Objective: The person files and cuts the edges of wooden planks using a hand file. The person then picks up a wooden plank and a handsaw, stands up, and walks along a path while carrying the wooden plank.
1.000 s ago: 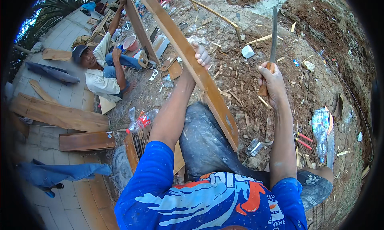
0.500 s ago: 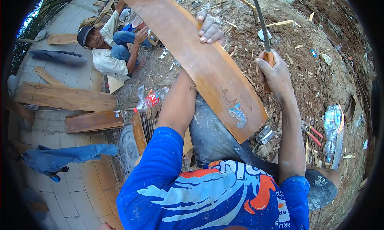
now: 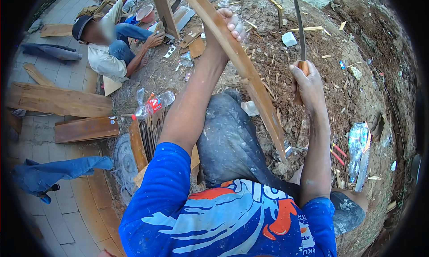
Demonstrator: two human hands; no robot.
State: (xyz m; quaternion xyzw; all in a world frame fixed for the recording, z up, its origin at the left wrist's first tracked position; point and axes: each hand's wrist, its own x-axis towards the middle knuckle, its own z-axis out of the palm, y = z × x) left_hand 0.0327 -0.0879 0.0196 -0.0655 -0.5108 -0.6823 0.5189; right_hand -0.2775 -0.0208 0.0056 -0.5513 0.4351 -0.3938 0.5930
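Left hand (image 3: 231, 24): was clamped on tilted wooden board (image 3: 257, 89).
Right hand (image 3: 309, 84): was clamped on long-bladed knife (image 3: 300, 29).

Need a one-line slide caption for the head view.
Left hand grips a long wooden board, right hand holds a wooden-handled blade, with a co-worker at upper left.

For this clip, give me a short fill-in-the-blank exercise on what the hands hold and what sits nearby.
1. The left hand grips a long board made of ____.
2. The right hand holds a knife by its ____.
3. The bottle beside the left forearm has a ____ cap.
4. The person's shirt sleeves are ____.

Missing words: wood; handle; red; blue.
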